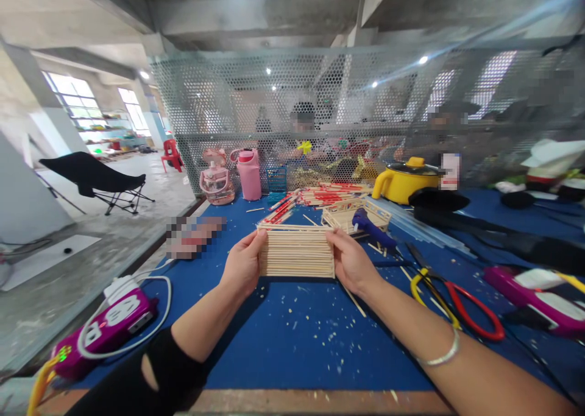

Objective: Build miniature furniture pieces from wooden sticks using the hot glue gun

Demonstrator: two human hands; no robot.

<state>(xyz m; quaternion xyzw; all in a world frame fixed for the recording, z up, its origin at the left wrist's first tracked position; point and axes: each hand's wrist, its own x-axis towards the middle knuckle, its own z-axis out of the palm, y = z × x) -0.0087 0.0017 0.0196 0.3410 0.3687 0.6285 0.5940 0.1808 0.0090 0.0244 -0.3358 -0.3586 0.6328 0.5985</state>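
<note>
A flat panel of thin wooden sticks (pixel 297 254) laid side by side is held up over the blue table. My left hand (pixel 244 260) pinches its left edge, thumb near the upper corner. At the right edge my right hand (pixel 351 259) grips it in the same way. Behind the panel, a tray-like frame of sticks (pixel 338 214) rests on the table with a dark blue glue gun (pixel 372 228) across its right side. Loose sticks with red parts (pixel 329 193) lie in a pile farther back.
Pliers with yellow and red handles (pixel 475 312) lie right, near a purple power strip (pixel 534 294). Another purple power strip (pixel 109 324) with a white cable is at left. A yellow pot (pixel 406 183), pink bottles (pixel 249 175) and a mesh screen (pixel 219 111) stand behind; people are beyond it.
</note>
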